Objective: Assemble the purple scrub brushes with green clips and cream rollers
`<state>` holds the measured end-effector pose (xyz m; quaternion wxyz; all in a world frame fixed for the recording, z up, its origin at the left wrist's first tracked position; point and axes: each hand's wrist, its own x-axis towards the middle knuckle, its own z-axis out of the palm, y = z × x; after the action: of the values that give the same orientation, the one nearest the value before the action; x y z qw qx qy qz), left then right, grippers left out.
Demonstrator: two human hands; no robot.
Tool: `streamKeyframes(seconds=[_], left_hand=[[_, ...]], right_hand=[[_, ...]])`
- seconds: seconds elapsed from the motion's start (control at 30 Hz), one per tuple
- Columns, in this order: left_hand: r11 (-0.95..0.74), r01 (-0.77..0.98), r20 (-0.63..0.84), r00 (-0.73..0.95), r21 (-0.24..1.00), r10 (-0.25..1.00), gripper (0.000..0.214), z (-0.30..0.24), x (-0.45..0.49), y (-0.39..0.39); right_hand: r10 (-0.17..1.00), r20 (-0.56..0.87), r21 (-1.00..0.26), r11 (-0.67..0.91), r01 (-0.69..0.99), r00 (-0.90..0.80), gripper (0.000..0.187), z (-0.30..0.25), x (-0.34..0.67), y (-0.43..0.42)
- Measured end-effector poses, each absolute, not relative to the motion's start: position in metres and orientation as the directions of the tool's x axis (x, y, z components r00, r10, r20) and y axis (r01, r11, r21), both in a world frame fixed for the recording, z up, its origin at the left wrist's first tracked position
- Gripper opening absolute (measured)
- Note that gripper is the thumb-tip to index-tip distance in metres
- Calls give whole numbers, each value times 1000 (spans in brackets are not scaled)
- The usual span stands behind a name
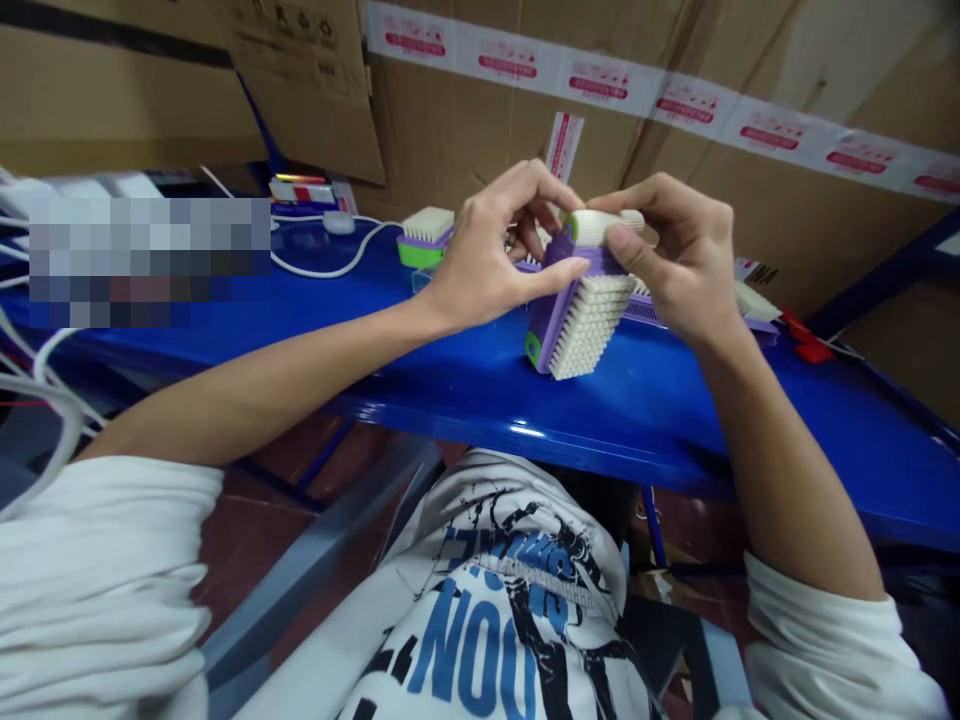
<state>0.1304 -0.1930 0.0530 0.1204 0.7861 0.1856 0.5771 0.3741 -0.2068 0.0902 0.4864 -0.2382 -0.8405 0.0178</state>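
Observation:
A purple brush [551,300] with dense cream bristles and green accents is held tilted above the blue table, bristles turned to the right. My left hand [506,240] grips its upper left side, thumb across the front and the other fingers partly hidden behind. At the top sits a cream piece with a ribbed end [604,226], pinched between the thumb and index finger of my right hand [682,255]. Whether that piece is fixed to the brush, I cannot tell. More purple brush parts [643,310] lie behind my hands, mostly covered by them.
On the blue table [480,400], a green and purple brush [426,237] stands left of my hands. A white cable [315,272] and small boxes [300,190] are farther left. Red objects [810,340] lie at the right. Cardboard [465,120] walls the back.

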Motion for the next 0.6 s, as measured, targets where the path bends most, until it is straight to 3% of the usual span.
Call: streamKeyframes(seconds=[0.13,0.23,0.43,0.6], left_hand=[[-923,202,881,286,329,376,45,59,116,-188],[-936,177,896,282,304,344,48,63,109,-182],[-971,72,910,338,229,239,40,68,121,-192],[-956,34,908,305,291,287,41,71,122,-190]], right_hand=[[498,757,-365,860,358,-423,52,90,367,-211],[531,719,-412,845,340,-448,60,88,356,-222],[555,802,-430,794,430,-221,50,73,330,-229],[574,806,-497,789,362,-144,46,66,323,-233]])
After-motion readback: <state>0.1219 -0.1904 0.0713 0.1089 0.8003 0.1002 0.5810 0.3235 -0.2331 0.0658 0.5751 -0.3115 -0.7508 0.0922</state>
